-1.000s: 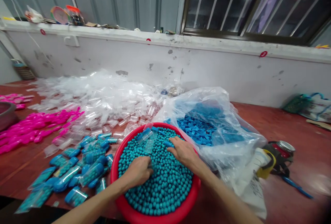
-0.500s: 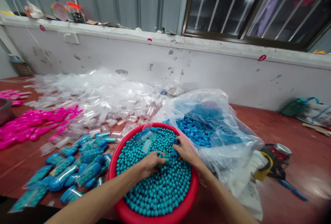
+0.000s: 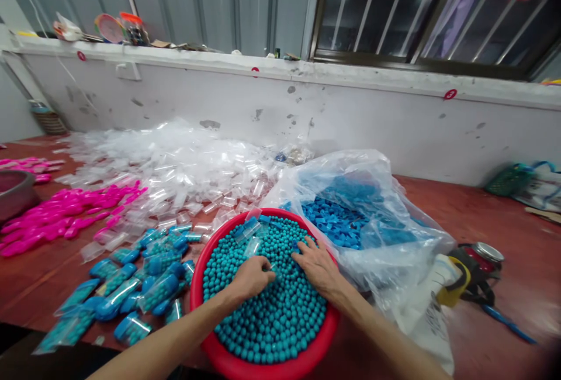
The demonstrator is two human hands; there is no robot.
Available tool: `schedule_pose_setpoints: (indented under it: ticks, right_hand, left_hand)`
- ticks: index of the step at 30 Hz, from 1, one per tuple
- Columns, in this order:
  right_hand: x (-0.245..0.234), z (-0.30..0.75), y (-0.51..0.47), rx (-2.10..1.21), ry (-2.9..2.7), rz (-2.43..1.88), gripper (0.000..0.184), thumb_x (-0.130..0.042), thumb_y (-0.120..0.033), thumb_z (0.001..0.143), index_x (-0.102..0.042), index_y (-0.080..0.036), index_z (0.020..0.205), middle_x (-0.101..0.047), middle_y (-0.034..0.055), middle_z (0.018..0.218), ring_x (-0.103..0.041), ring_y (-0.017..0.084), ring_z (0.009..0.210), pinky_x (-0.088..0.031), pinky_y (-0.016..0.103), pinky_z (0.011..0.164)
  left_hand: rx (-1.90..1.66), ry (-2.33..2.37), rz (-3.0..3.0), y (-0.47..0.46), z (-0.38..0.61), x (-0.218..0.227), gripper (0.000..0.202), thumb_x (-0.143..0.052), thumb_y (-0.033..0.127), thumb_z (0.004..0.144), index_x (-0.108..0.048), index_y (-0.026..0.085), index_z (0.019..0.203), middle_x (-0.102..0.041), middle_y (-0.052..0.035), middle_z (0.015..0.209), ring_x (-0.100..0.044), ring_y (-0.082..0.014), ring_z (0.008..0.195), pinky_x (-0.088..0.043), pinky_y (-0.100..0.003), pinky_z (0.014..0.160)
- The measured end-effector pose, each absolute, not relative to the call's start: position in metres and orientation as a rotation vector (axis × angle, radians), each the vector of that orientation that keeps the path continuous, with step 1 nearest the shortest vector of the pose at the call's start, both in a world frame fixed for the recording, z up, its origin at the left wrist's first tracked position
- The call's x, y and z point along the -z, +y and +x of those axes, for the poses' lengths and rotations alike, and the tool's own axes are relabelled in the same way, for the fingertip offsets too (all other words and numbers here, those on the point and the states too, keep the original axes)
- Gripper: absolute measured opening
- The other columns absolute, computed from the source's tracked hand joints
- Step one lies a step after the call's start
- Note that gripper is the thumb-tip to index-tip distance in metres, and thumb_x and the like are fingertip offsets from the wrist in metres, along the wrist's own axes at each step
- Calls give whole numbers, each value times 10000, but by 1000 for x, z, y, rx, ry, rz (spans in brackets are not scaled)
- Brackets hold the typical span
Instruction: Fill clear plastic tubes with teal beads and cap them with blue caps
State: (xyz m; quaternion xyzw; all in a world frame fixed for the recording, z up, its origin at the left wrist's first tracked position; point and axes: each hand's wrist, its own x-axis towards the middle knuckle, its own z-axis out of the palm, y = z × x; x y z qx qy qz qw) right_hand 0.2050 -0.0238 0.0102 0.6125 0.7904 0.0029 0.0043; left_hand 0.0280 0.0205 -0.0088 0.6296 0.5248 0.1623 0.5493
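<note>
A red basin (image 3: 202,286) at the table's near edge is full of small teal balls (image 3: 274,318). Both of my hands are in it. My left hand (image 3: 249,279) lies knuckles up on the balls with its fingers curled under; what they hold is hidden. My right hand (image 3: 318,268) rests flat on the balls just right of it, fingers spread, holding nothing. A few clear tubes with blue caps (image 3: 246,230) lie on the balls at the basin's far side.
An open clear bag of blue caps (image 3: 335,223) sits right of the basin. Filled blue tubes (image 3: 146,286) lie to its left, pink tubes (image 3: 56,222) and a metal bowl (image 3: 13,193) further left, empty clear tubes (image 3: 175,163) behind. A jar and tape roll (image 3: 475,263) lie at the right.
My hands met over the basin's middle half a second ago, with a blue cap between them. They have since parted a little; the right hand now lies flat and spread.
</note>
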Motion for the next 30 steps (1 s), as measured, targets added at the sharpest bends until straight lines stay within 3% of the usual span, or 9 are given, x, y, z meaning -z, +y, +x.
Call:
schedule_pose_setpoints:
  ticks: [3,6,9,11,15,19,22,30]
  right_hand:
    - [-7,206,-20,-85,2468,1945,254,-349,-122,858,-591,-183,908,-528,115,1129,-334,281,1168,-286,447,916]
    - [-1,206,-18,-28,2464,2021,255,-345,-80,838,-576,-166,904,-561,114,1055,-423,260,1082,-309,412,901]
    - [2,207,-19,33,2447,2086,225,-363,-106,833,-573,-153,899,-603,100,918,-527,234,905,-380,357,809]
    - [1,208,-21,102,2480,2118,232,-384,-166,846,-550,-149,1006,-610,93,965,-543,211,910,-400,312,795]
    - [-4,208,-23,652,2641,2270,339,-367,-246,867,-486,-156,1172,-562,88,1140,-499,181,1053,-375,282,880]
    - [-6,206,-27,1406,2588,2252,348,-318,-286,876,-500,-204,1161,-621,27,848,-582,146,746,-457,244,641]
    - [-6,200,-32,1719,2537,2266,343,-352,-286,858,-473,-210,1170,-569,-8,722,-531,114,573,-416,202,489]
    - [-16,181,-40,1545,2682,2307,259,-379,-279,856,-624,-195,857,-530,-24,627,-457,101,514,-355,195,477]
  left_hand:
    - [-386,1289,1543,26,45,10,185,-632,151,508,-460,186,452,-404,29,490,-494,-210,755,-315,-267,649]
    - [-356,1241,1515,29,59,11,205,-622,142,516,-435,184,445,-376,38,468,-493,-197,715,-319,-263,626]
    - [-296,1104,1414,29,60,8,139,-599,242,569,-478,179,545,-406,50,471,-463,-141,566,-317,-238,536]
    - [-287,997,1330,27,55,5,173,-570,326,603,-487,180,645,-441,54,513,-436,-110,518,-305,-216,495]
    - [-353,824,1221,23,40,-1,278,-583,389,610,-469,177,748,-478,47,615,-447,-81,556,-317,-197,518]
    - [-419,720,1192,17,27,-3,329,-605,413,627,-470,155,779,-545,9,684,-499,-90,611,-344,-205,563]
    - [-435,720,1172,10,23,-3,372,-583,437,662,-443,156,862,-582,-14,706,-545,-110,563,-336,-202,479]
    - [-549,741,1166,-6,21,-1,525,-581,361,681,-399,158,1130,-551,25,686,-498,-72,428,-334,-164,337]
